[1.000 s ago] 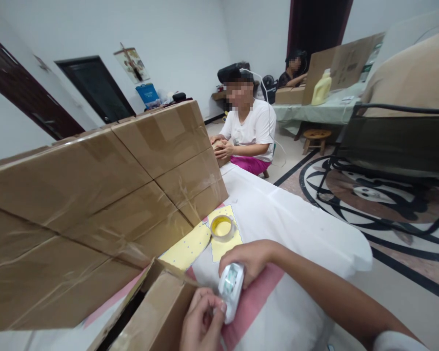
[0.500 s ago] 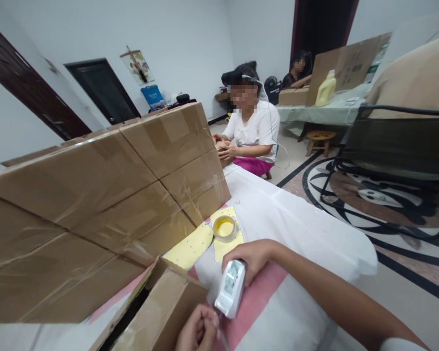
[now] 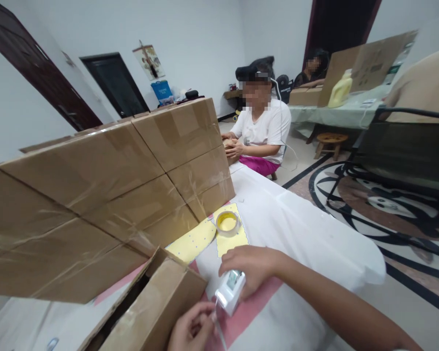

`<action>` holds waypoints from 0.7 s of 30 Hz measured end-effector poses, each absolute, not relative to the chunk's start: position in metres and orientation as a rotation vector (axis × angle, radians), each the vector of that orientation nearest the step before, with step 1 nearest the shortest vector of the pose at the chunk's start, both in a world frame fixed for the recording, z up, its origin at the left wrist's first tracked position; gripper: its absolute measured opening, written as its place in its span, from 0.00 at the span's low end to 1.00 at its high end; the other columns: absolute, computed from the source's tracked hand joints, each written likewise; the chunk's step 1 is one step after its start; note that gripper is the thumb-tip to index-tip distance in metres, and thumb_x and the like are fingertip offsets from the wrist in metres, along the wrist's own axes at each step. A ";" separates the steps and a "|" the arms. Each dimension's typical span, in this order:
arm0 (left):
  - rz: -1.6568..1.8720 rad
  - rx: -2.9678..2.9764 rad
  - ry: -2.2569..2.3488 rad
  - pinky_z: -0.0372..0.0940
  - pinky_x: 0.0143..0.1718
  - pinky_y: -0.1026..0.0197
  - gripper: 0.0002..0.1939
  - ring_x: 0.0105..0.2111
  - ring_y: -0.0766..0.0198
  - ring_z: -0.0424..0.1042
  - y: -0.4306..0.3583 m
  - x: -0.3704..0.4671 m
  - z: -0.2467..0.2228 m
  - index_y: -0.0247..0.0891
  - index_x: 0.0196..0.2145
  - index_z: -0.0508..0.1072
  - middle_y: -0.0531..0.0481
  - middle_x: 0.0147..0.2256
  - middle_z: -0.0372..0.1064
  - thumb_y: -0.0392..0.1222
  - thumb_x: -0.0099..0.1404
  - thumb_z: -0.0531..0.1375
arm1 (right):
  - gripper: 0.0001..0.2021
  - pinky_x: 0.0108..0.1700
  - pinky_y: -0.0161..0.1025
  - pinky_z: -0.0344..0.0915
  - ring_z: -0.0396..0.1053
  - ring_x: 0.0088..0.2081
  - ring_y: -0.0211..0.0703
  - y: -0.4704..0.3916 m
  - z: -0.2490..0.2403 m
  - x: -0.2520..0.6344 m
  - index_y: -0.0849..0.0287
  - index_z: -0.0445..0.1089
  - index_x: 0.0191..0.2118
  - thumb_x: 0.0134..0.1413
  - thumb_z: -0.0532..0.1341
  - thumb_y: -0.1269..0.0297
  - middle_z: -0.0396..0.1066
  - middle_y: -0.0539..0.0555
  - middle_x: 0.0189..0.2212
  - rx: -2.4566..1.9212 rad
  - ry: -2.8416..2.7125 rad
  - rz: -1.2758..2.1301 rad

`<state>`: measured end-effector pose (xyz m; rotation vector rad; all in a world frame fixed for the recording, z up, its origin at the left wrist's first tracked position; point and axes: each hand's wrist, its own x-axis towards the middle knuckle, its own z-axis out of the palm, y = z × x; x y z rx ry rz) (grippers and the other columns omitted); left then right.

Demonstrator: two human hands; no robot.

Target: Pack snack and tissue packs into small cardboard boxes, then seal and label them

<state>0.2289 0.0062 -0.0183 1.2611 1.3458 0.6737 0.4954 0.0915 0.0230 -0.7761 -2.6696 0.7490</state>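
Note:
My right hand (image 3: 250, 270) reaches in from the right and grips a small white device (image 3: 231, 292) with a grey-green display panel, low over the table. From the device's near end a thin pale cord or strip (image 3: 219, 326) runs down toward me. My left hand (image 3: 193, 327) pinches this strip between thumb and fingers, just below the device. Left of that hand stands a cardboard box (image 3: 157, 307) with its top edge open; its inside is dark. Beyond my right hand, a roll of clear tape (image 3: 227, 223) with a yellow core lies on the table.
Stacked, taped cardboard boxes (image 3: 106, 195) form a wall along the left. A white and pink patterned cloth (image 3: 296, 224) covers the table. Across it sits a person in a white shirt (image 3: 263, 129), hands on a brown object. A wooden stool (image 3: 331, 144) stands farther back.
My right hand now covers more of the device's far end, and its display faces me less fully. My left hand has shifted slightly left. The whole view has turned a little to the left.

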 end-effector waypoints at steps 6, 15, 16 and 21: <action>0.571 1.305 1.444 0.61 0.33 0.61 0.36 0.28 0.60 0.68 0.010 0.232 -0.003 0.32 0.45 0.82 0.49 0.24 0.70 0.68 0.53 0.67 | 0.27 0.42 0.39 0.62 0.73 0.43 0.50 0.093 0.022 0.494 0.54 0.74 0.52 0.45 0.73 0.55 0.78 0.53 0.43 -0.768 -2.701 0.715; 0.519 1.440 1.471 0.61 0.35 0.62 0.18 0.30 0.61 0.72 0.000 0.238 0.033 0.39 0.27 0.76 0.51 0.26 0.75 0.56 0.64 0.62 | 0.12 0.41 0.37 0.58 0.71 0.41 0.46 0.093 0.038 0.495 0.54 0.77 0.42 0.49 0.70 0.65 0.79 0.50 0.39 -0.699 -2.668 0.935; 0.502 1.429 1.475 0.61 0.34 0.62 0.18 0.29 0.61 0.72 0.000 0.238 0.036 0.39 0.26 0.75 0.51 0.26 0.74 0.56 0.64 0.62 | 0.13 0.40 0.37 0.58 0.71 0.42 0.46 0.094 0.038 0.495 0.53 0.77 0.43 0.49 0.70 0.66 0.79 0.50 0.39 -0.712 -2.668 0.945; 0.391 1.544 1.563 0.61 0.34 0.62 0.16 0.30 0.61 0.74 0.000 0.242 0.055 0.40 0.29 0.78 0.52 0.28 0.77 0.54 0.66 0.61 | 0.14 0.40 0.37 0.58 0.71 0.42 0.45 0.092 0.040 0.494 0.53 0.78 0.44 0.49 0.70 0.67 0.79 0.49 0.39 -0.710 -2.683 0.951</action>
